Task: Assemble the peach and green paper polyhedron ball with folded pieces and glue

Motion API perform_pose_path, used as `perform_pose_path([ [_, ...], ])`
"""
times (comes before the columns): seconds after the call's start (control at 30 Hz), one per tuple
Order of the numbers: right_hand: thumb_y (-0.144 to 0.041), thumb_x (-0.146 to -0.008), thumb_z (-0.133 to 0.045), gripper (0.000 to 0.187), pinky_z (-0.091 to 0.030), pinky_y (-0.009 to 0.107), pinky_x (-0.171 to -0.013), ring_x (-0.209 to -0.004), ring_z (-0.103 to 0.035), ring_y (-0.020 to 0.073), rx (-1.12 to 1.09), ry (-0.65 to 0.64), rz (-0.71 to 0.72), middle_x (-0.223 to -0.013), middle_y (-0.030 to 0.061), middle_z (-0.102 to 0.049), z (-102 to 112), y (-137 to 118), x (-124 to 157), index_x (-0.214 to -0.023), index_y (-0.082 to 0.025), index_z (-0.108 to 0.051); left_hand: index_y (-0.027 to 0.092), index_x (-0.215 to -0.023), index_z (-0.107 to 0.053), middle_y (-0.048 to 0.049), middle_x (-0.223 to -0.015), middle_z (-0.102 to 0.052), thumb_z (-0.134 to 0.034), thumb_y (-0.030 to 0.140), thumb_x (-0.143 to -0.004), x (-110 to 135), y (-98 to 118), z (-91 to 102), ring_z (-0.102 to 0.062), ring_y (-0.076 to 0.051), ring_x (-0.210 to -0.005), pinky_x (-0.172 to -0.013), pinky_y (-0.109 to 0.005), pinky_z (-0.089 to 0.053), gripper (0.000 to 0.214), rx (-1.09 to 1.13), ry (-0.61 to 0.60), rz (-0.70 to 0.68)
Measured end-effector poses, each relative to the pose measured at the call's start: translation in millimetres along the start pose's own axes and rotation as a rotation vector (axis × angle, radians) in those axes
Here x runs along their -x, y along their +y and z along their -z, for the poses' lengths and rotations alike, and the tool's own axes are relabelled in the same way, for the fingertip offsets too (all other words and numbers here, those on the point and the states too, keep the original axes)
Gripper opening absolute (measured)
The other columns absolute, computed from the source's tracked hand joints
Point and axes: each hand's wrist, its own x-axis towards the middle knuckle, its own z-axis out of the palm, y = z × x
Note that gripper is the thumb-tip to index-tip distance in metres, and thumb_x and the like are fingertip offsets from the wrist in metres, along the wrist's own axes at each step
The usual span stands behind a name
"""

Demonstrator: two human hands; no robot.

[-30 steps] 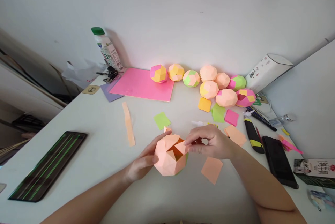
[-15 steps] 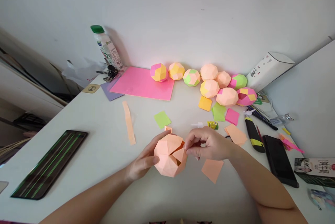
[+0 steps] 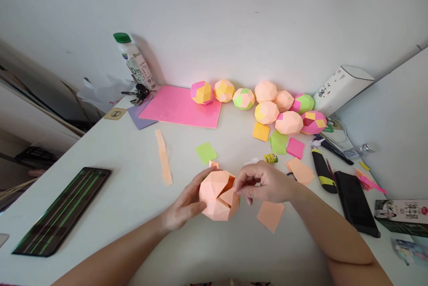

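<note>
A peach-coloured faceted paper ball [image 3: 216, 201] is held above the table, with a gap between its panels at the upper right. My left hand [image 3: 187, 201] wraps round its left side, thumb in front and fingers behind. At the ball's right edge, my right hand [image 3: 259, 182] pinches a paper flap beside the gap. A small folded peach piece [image 3: 214, 164] shows just behind the ball. Close to my right hand lie a small yellow-green glue bottle [image 3: 270, 158] and a loose peach paper square [image 3: 270, 216].
Several finished paper balls [image 3: 266, 112] line the wall. A pink sheet [image 3: 180, 110], a peach strip [image 3: 163, 157] and a green square [image 3: 206, 153] lie across the table. To the right are a utility knife [image 3: 323, 165] and a black phone [image 3: 356, 203]; a dark case [image 3: 63, 210] lies left.
The ball has turned and shifted slightly right, and the gap at its upper right is wider. My left thumb has moved a little lower on it.
</note>
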Motion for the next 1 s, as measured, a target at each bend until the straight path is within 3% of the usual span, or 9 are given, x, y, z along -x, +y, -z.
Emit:
perform_pose_path([
  [0.27, -0.012, -0.082, -0.058, 0.011, -0.05, 0.021, -0.062, -0.065, -0.064, 0.0088, 0.103, -0.064, 0.076, -0.084, 0.0009, -0.067, 3, 4, 0, -0.083, -0.017, -0.068, 0.027, -0.145, -0.031, -0.0114, -0.152, -0.025, -0.06, 0.039, -0.085, -5, 4, 3.3, -0.031, -0.039, -0.135, -0.107, -0.052, -0.034, 0.068, -0.175, -0.006, -0.009],
  [0.4, -0.008, -0.081, -0.056, 0.016, -0.05, 0.021, -0.063, -0.067, -0.063, 0.0092, 0.141, -0.037, 0.126, -0.083, 0.0011, -0.068, 5, 4, 0, -0.082, -0.018, -0.069, 0.027, -0.147, -0.026, -0.0109, -0.154, -0.02, -0.058, 0.034, -0.086, -5, 3, 5.7, -0.025, -0.039, -0.139, -0.109, -0.053, -0.032, 0.069, -0.205, -0.005, -0.013],
  [0.57, -0.006, -0.081, -0.057, 0.017, -0.051, 0.022, -0.063, -0.073, -0.065, 0.0124, 0.262, 0.02, 0.289, -0.082, 0.0032, -0.072, 5, 1, 2, -0.081, -0.017, -0.07, 0.025, -0.148, -0.028, -0.0103, -0.156, -0.016, -0.05, 0.036, -0.09, -5, -2, 9.9, -0.012, -0.036, -0.144, -0.114, -0.054, -0.023, 0.063, -0.372, 0.006, -0.149],
  [0.67, -0.004, -0.083, -0.057, 0.018, -0.051, 0.024, -0.066, -0.075, -0.066, 0.0129, 0.376, 0.053, 0.448, -0.083, 0.0035, -0.073, 1, -3, 7, -0.082, -0.018, -0.068, 0.023, -0.146, -0.03, -0.0138, -0.152, -0.024, -0.043, 0.034, -0.094, -4, 1, 7.7, -0.018, -0.033, -0.142, -0.114, -0.056, -0.022, 0.055, -0.607, 0.077, -0.261],
  [0.8, 0.0, -0.085, -0.052, 0.022, -0.053, 0.026, -0.071, -0.078, -0.065, 0.0139, 0.585, 0.15, 0.673, -0.087, 0.0041, -0.075, -13, -14, 17, -0.088, -0.019, -0.064, 0.02, -0.13, -0.048, -0.0151, -0.126, -0.048, -0.047, 0.035, -0.093, 2, 16, -8.6, -0.046, -0.03, -0.119, -0.095, -0.05, -0.043, 0.04, -0.945, 0.251, -0.55],
  [0.9, -0.003, -0.088, -0.048, 0.019, -0.053, 0.028, -0.076, -0.083, -0.064, 0.0155, 0.744, 0.155, 0.774, -0.096, 0.007, -0.074, -33, -19, 22, -0.093, -0.016, -0.063, 0.017, -0.113, -0.057, -0.0112, -0.097, -0.06, -0.052, 0.034, -0.092, 9, 29, -27.4, -0.055, -0.023, -0.089, -0.074, -0.039, -0.049, 0.027, -1.088, 0.251, -0.762],
  [1.0, -0.006, -0.09, -0.045, 0.022, -0.05, 0.026, -0.059, -0.065, -0.057, 0.0138, 0.901, 0.109, 0.847, -0.087, 0.0067, -0.073, -54, -17, 21, -0.081, -0.014, -0.063, 0.015, -0.101, -0.059, -0.0077, -0.078, -0.062, -0.052, 0.03, -0.094, 18, 38, -42.5, -0.055, -0.018, -0.069, -0.058, -0.032, -0.048, 0.019, -1.017, 0.191, -0.819],
])
